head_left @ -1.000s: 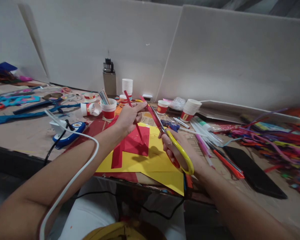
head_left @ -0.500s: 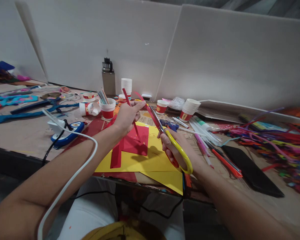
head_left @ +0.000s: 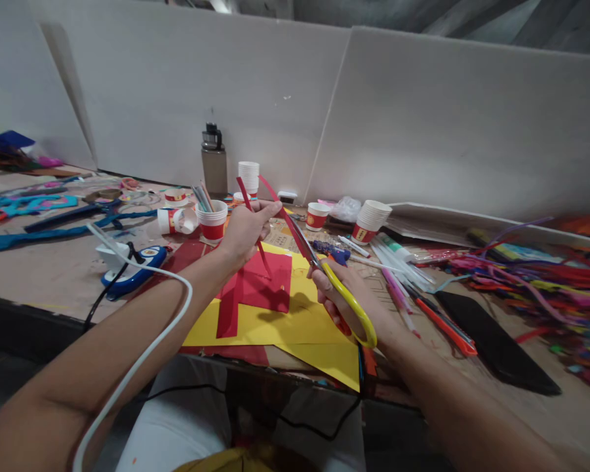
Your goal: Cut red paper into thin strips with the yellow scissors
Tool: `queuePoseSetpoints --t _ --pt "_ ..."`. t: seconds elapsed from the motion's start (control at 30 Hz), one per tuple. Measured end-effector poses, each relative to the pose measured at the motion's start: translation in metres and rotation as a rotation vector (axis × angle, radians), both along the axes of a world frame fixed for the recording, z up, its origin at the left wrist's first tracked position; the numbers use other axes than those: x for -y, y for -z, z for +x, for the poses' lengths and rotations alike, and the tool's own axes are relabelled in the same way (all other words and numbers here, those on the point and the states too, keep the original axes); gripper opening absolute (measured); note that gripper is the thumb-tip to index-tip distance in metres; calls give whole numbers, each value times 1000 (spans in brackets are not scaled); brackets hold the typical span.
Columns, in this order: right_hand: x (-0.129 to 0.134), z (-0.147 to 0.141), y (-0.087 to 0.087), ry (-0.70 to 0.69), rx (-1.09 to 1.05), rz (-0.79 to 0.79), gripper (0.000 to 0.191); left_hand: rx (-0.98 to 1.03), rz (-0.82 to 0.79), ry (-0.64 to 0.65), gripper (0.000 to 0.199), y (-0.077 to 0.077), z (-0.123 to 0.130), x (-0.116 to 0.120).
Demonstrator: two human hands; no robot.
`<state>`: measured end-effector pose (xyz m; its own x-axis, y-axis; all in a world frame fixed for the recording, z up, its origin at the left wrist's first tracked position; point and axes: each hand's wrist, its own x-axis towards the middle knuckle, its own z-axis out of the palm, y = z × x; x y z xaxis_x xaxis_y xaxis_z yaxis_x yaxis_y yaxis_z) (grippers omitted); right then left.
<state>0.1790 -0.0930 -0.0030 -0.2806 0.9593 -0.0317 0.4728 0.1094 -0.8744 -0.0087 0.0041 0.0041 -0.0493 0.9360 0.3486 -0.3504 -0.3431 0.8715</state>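
My left hand (head_left: pixel 250 226) pinches narrow red paper strips; one strip (head_left: pixel 242 190) sticks up above the fingers and runs down below them. Another red strip (head_left: pixel 271 189) reaches from the fingertips along the scissor blades. My right hand (head_left: pixel 341 288) grips scissors (head_left: pixel 347 295) with yellow and red handles, their blades pointing up and left at the strip. How far the blades are apart I cannot tell. Below lie a red paper square (head_left: pixel 265 288) and a wider red strip (head_left: pixel 229 308), both on yellow paper sheets (head_left: pixel 299 328).
Paper cups (head_left: pixel 211 221) holding pencils stand behind my left hand, with a dark bottle (head_left: pixel 214 160) further back. A blue device with a white plug (head_left: pixel 135 269) and cable sits left. Right are markers, a red cutter (head_left: pixel 445 324), a black phone-like slab (head_left: pixel 496 344) and pipe cleaners (head_left: pixel 521 269).
The view has tilted slightly, so the table sits a little lower. Both hands keep their holds; the strip held at the scissors stands a little higher and nearer the left fingertips.
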Motion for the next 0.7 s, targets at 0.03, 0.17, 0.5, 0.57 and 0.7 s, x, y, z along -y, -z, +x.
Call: queuePoseSetpoints --t 0.03,0.17,0.5,0.57,0.7 --pt "0 0 0 1 5 5 39 -4 -5 9 24 -1 0 1" --pt "-1 1 1 8 45 61 39 -29 -14 32 23 -1 1 2" --pt "-2 0 5 39 27 118 38 -1 -8 128 25 -1 2 4" --pt "-2 -1 4 38 19 110 40 15 -18 134 24 -1 4 5" --pt "-2 -1 2 32 14 93 41 39 -23 126 23 1 7 6"
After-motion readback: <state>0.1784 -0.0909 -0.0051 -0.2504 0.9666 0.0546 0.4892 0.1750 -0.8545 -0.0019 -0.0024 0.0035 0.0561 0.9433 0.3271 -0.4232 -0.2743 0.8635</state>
